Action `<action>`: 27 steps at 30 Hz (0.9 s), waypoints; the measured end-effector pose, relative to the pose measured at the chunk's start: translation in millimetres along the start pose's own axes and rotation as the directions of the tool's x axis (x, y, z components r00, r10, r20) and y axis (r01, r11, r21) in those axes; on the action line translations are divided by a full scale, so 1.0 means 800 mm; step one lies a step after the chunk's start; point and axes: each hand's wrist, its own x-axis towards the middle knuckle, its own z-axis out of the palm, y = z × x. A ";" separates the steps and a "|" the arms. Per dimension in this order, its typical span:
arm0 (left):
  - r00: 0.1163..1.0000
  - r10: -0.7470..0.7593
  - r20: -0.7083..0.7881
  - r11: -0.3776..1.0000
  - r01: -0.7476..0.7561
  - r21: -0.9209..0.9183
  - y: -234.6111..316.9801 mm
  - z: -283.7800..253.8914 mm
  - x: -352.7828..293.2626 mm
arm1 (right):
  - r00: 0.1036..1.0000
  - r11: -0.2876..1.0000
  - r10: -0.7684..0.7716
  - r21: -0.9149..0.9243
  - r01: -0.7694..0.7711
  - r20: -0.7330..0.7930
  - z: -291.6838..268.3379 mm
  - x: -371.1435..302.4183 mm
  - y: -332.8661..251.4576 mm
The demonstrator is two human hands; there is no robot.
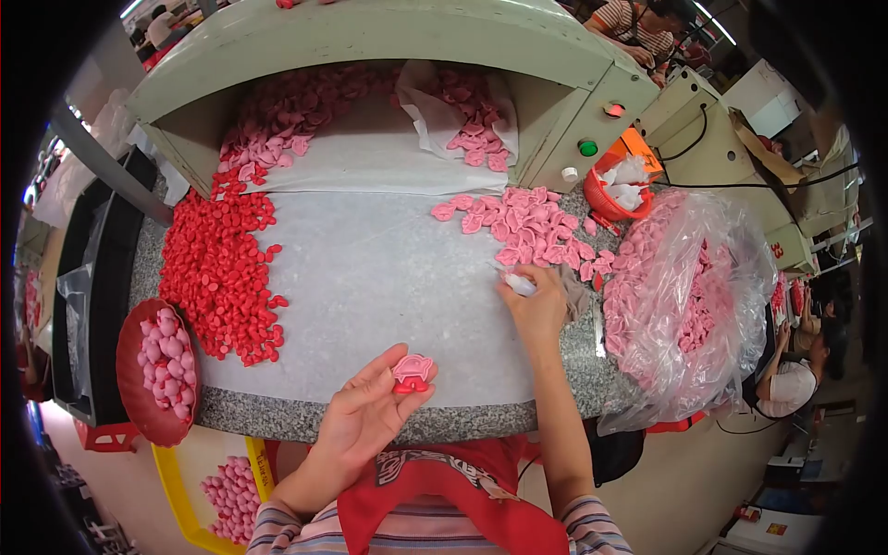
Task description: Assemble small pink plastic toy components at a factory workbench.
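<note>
My left hand (361,412), near the front edge of the counter, grips a small pink and red plastic piece (413,370) between thumb and fingers. The pink part is on top, with red rounded bits beneath it. Farther right, my right hand (539,310) is closed around a small white squeeze bottle (521,285), partly hidden by the fingers. Just beyond that hand lies a loose heap of pink shell-like pieces (532,227). A heap of small red pieces (217,277) spreads along the left side of the pale sheet (370,268).
A pale green machine (370,32) arches over the far end, with more pink pieces inside. On the right sit a clear bag (740,305) of pink pieces and an orange-red basket (597,199). At left are a red bowl (127,375), black tray (79,370) and yellow crate (176,490).
</note>
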 end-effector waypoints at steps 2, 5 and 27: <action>1.000 0.002 -0.012 1.000 -0.002 -0.005 0.000 -0.004 0.001 | 0.999 0.999 -0.022 -0.042 0.020 -0.044 0.003 0.003 0.009; 0.999 0.015 -0.046 1.000 -0.015 -0.011 0.004 -0.005 -0.001 | 0.937 0.923 0.271 0.216 -0.317 0.220 -0.011 0.003 -0.016; 0.998 -0.020 -0.055 1.000 0.021 0.015 -0.004 0.002 0.005 | 0.962 0.896 -0.024 0.433 -0.099 0.271 -0.062 -0.053 -0.106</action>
